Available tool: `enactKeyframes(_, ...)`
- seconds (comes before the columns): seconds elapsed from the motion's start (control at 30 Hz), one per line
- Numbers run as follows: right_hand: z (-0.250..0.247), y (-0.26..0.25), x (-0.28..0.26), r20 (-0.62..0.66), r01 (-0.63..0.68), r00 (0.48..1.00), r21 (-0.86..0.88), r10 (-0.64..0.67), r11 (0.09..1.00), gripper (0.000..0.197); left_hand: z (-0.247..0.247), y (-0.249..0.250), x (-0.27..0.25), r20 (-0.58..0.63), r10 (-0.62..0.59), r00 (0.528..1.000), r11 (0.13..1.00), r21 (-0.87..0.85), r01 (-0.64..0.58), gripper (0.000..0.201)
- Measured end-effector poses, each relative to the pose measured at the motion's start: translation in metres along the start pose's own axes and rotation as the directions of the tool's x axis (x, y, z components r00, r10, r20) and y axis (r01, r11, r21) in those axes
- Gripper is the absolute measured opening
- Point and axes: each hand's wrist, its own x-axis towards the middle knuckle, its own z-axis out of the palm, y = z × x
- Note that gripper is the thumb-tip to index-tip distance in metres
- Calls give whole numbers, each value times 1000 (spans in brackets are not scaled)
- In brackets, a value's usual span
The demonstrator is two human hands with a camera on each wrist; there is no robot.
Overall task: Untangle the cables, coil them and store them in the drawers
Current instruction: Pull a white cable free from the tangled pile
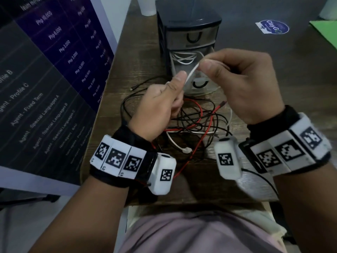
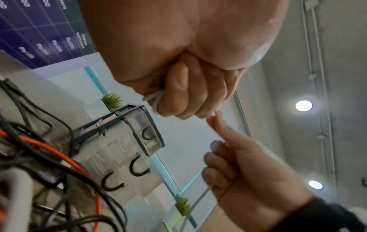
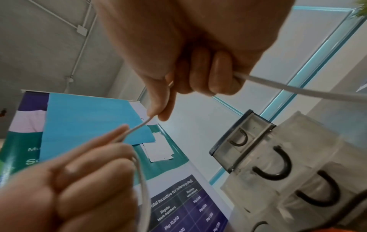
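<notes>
Far left: a purple banner (image 1: 60, 52) w/ rows of "Php" amounts stands along the table (image 1: 142, 57) edge.

My left hand (image 1: 160, 108) is raised over the table, fingers curled into a fist w/ the thumb up. It's gripping loops of a white cable (image 1: 190, 73); the left wrist view shows white strands bunched under the curled fingers (image 2: 178, 87). From my thumb the cable runs up and right in a short taut stretch to my right hand (image 1: 242, 79).

Under and between both wrists, on the wooden table, lies the tangle (image 1: 197, 121): thin black cables, a red cable (image 1: 200, 141) crossing thru them, and the rest of the white one, w/ a white plug end (image 1: 186, 149) lying near my left wrist. One black cable's plug end sticks out toward the banner.

Behind the tangle, center, sits the small drawer unit (image 1: 189, 35), dark frame, clear drawers w/ black U-shaped handles. Top drawer is closed; the one below is pulled out w/ white cable (image 1: 184, 58) already coiled inside. A lower drawer front is partly hidden by my hands.

Right hand: thumb and forefinger pinching the white cable, other fingers curled round it too; in the right wrist view the cable exits past my last fingers toward the right (image 3: 298, 89).

Far right, a dark surface w/ a round blue sticker (image 1: 273, 27).
</notes>
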Motion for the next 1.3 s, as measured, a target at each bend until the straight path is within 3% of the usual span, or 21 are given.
enactKeyframes(0.1, 4, 6, 0, -84, -64, 994, 30, 66, 998, 14, -1, 3, -2, 65, 10, 998, 994, -105, -4, 58)
enactKeyframes(0.2, 7, 12, 0, -70, -117, 991, -50, 113, 992, 21, 0, 7, -3, 83, 7, 997, 972, -236, 13, 55)
enactKeyframes(0.37, 15, 14, -4, 101, -107, 987, -177, 126, 978, 29, -1, 13, 1, 89, 78, 993, 892, -451, -30, 51)
enactKeyframes(0.5, 18, 10, -7, 272, -33, 957, -255, 104, 966, 37, -3, 18, 3, 72, 158, 985, 738, -671, -69, 39)
enactKeyframes(0.63, 21, 1, -8, 412, -1, 902, -290, 126, 957, 43, -9, 19, 10, -67, 133, 989, 600, -789, -134, 26)
enactKeyframes(0.7, 21, 0, -11, 466, 4, 872, -311, 149, 950, 33, -9, 16, 14, -194, 77, 978, 641, -742, -198, 25)
enactKeyframes(0.77, 19, -1, -13, 513, 32, 844, -336, 154, 941, 39, -7, 9, 18, -321, 63, 945, 768, -589, -251, 25)
enactKeyframes(0.83, 16, -2, -14, 538, 34, 828, -331, 159, 943, 40, -6, 1, 21, -395, 129, 909, 907, -323, -269, 24)
enactKeyframes(0.9, 10, -5, -15, 535, 7, 828, -308, 167, 951, 40, -5, -8, 21, -393, 214, 894, 969, -29, -244, 22)
enactKeyframes(1.0, 1, -10, -13, 485, -19, 862, -260, 148, 965, 29, -6, -17, 17, -304, 258, 917, 948, 262, -180, 20)
enactKeyframes(1.07, -5, -12, -10, 441, -13, 892, -190, 97, 982, 22, -7, -20, 14, -230, 218, 949, 923, 364, -124, 23)
enactKeyframes(1.2, -11, -9, -5, 374, 18, 927, -138, 36, 990, 18, -6, -7, 9, -193, 95, 977, 920, 392, -12, 51)
enactKeyframes(1.3, -6, -8, -3, 225, 49, 974, -130, -19, 990, 10, -2, 6, 3, -111, 54, 992, 926, 377, -8, 68)
